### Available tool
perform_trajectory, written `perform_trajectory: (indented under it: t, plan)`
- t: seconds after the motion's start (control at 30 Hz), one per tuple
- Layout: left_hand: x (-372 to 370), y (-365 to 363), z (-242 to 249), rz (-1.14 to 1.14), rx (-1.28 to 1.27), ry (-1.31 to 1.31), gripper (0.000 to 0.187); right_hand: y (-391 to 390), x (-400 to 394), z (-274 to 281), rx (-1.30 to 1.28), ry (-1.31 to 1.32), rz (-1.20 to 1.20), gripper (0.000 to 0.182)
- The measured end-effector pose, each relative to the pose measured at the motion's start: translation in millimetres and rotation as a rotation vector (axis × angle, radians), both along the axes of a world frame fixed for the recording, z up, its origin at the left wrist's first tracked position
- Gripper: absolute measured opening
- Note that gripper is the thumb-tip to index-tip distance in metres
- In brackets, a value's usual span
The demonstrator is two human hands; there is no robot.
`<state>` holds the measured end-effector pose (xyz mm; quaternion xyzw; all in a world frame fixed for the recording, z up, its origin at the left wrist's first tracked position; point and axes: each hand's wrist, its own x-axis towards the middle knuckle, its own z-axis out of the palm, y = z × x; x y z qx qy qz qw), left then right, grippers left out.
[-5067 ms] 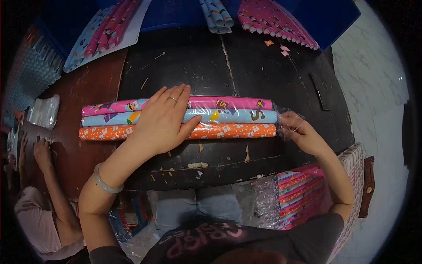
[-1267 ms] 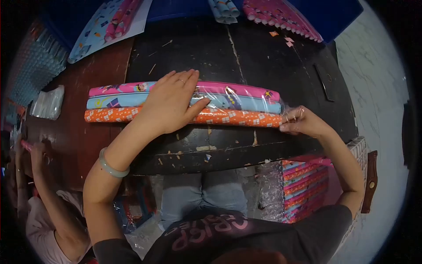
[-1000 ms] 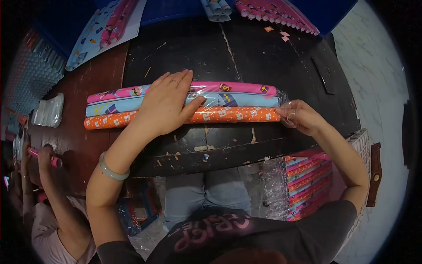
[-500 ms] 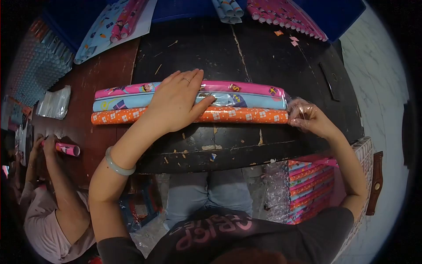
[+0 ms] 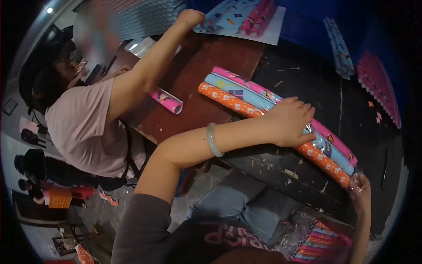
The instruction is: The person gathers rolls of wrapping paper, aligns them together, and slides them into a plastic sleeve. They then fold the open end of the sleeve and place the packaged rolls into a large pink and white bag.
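Note:
Three wrapping-paper rolls lie side by side on the black table: a pink roll (image 5: 332, 140), a light blue roll (image 5: 220, 83) and an orange roll (image 5: 228, 100). Clear film covers their right part. My left hand (image 5: 290, 121) lies flat across the middle of the rolls, palm down, thumb apart from the fingers. At the right end of the rolls, my right hand (image 5: 360, 189) pinches the clear film (image 5: 355, 179) with bent fingers.
A co-worker (image 5: 85, 114) sits at the left, one arm stretched to the papers (image 5: 233, 17) at the back. Near that arm lies a pink roll. Blue rolls (image 5: 339, 48) and pink rolls (image 5: 378, 83) stand at the back right. A crate of rolls (image 5: 318, 242) is below the table.
The view has turned left, so the rolls appear slanted. The co-worker's arm now reaches toward the back papers, away from the pink roll. My hands keep their places on the rolls and film.

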<state>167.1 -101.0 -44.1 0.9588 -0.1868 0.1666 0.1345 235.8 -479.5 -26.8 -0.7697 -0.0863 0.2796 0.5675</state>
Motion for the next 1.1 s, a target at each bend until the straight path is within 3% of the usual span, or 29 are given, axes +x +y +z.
perform_trajectory:
  t: [0.13,0.2,0.33,0.67,0.77,0.87,1.07,1.1]
  plan:
    - [0,-1,2,0.004,0.019,0.027,0.070,-10,9,0,-0.043,0.115,-0.020,0.017]
    - [0,-1,0,0.012,0.011,0.011,0.070,-18,14,2,-0.095,0.162,0.137,0.016]
    - [-1,-1,5,-0.012,0.017,0.040,0.070,-28,12,-15,-0.109,0.070,-0.032,0.018]
    - [0,0,3,-0.028,0.002,0.053,0.071,-22,3,-22,-0.044,0.119,-0.016,0.022]
    - [0,0,3,-0.041,-0.010,0.066,0.071,-15,-5,-23,0.025,0.092,-0.405,0.025]
    - [0,0,-2,-0.026,0.015,0.011,0.072,-20,5,-16,-0.030,0.188,-0.273,0.028]
    - [-1,-1,-2,-0.027,-0.025,0.015,0.072,-36,11,-13,-0.212,0.072,0.102,0.029]
    - [-1,-1,-5,-0.023,-0.034,0.015,0.072,-36,6,-18,-0.147,0.054,0.056,0.028]
